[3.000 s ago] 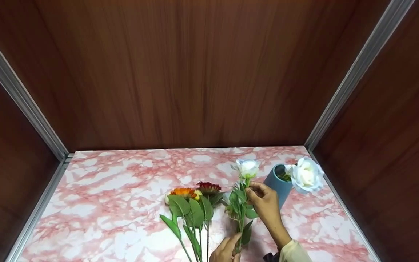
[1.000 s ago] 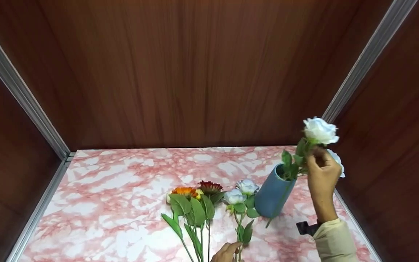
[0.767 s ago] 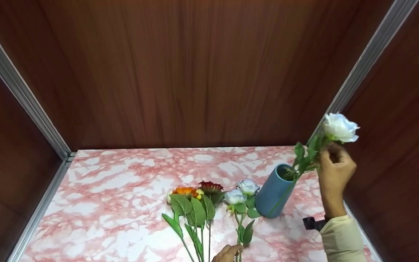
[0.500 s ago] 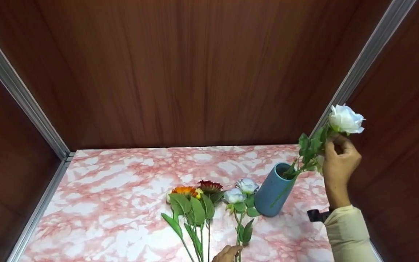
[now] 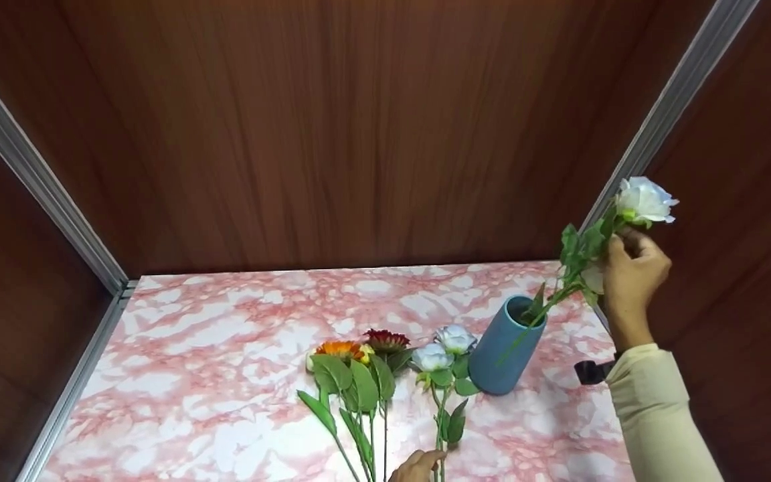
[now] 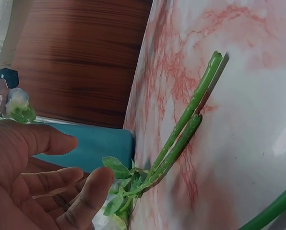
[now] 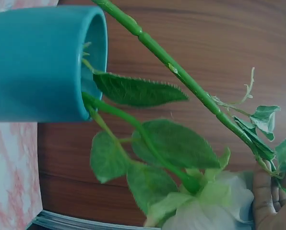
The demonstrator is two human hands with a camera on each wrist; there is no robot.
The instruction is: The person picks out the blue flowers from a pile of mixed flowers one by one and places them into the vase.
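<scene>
HEAD: right hand (image 5: 636, 271) at 3 o'clock, pinching white rose (image 5: 645, 199) under bloom; blue vase (image 5: 502, 355) at 4 | L WRIST: left hand (image 6: 44, 183) at 8 o'clock, fingers loose, gripping nothing, near green stems (image 6: 195, 98) | R WRIST: held stem (image 7: 176, 72) slants outside blue vase; second rose (image 7: 205, 211) inside, bloom at 5

A brown wall (image 5: 332, 134) is rising at twelve o'clock, metal rails (image 5: 37, 177) are slanting at ten and two, a pink-marbled bench (image 5: 211, 361) is spreading at six.
</scene>
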